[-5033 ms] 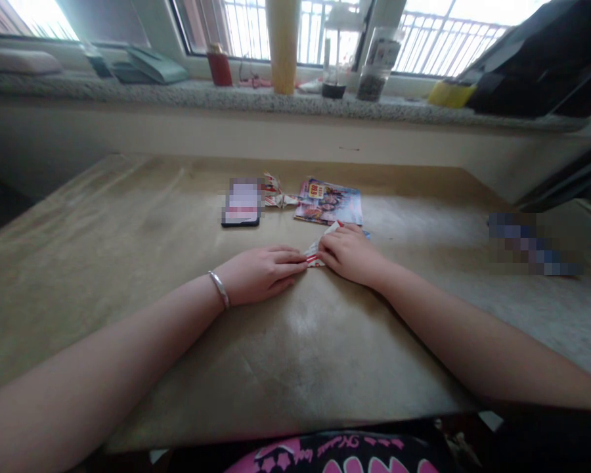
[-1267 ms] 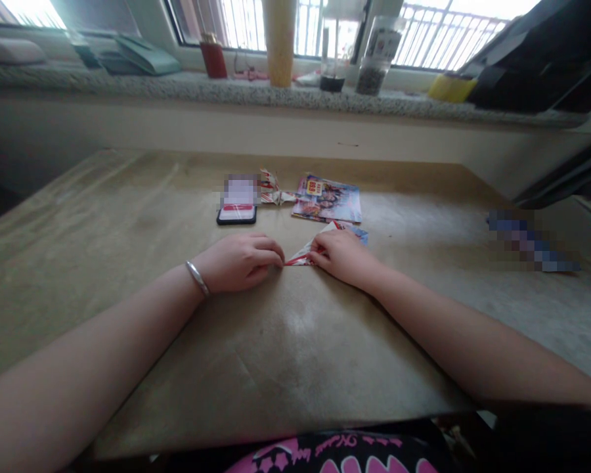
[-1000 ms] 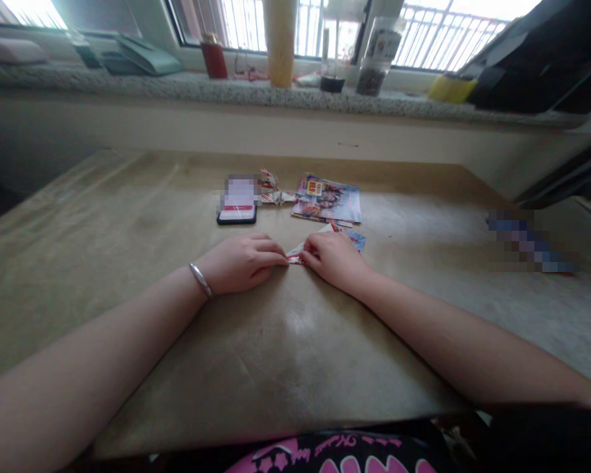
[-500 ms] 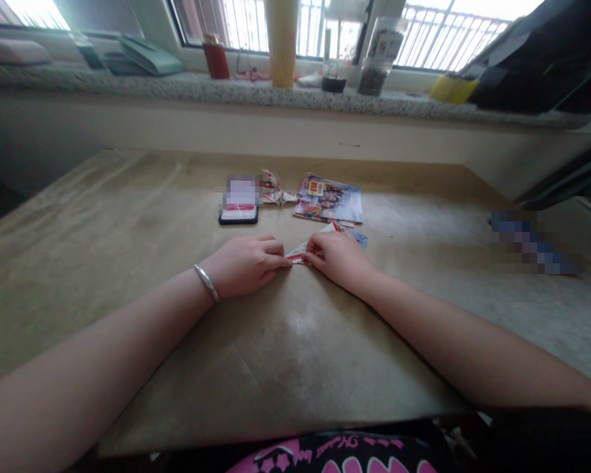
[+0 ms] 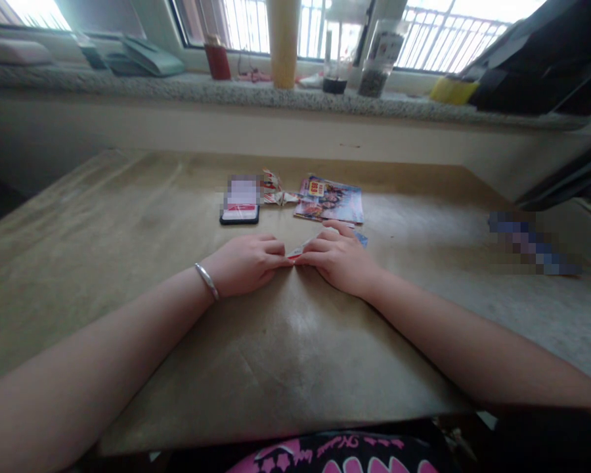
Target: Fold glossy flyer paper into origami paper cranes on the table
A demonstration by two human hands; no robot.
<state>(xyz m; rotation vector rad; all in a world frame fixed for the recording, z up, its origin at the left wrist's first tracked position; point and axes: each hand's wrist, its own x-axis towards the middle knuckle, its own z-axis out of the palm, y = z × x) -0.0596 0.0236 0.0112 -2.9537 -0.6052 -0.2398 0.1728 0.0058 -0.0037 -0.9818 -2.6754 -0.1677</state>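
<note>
A small piece of folded printed paper point(image 5: 299, 251), white with a red edge, lies flat on the table between my hands. My left hand point(image 5: 243, 264) has its fingers curled in, and its fingertips pin the paper's left corner. Over the right part of the paper lies my right hand point(image 5: 342, 259), its thumb and forefinger closed at the near edge close to the left fingertips. The other fingers rest across the sheet and hide most of it. A blue printed corner point(image 5: 360, 238) shows beyond the right hand.
Behind my hands lie a phone point(image 5: 241, 200), a folded paper figure point(image 5: 278, 194) and a stack of colourful printed sheets point(image 5: 337, 200). A blurred bluish item point(image 5: 534, 246) is at the right. Bottles and a yellow object point(image 5: 453, 90) stand on the windowsill point(image 5: 177, 82).
My right hand has slid slightly left along the paper's near edge, and its fingers have spread across the sheet, covering more of it. My left hand has stayed in place.
</note>
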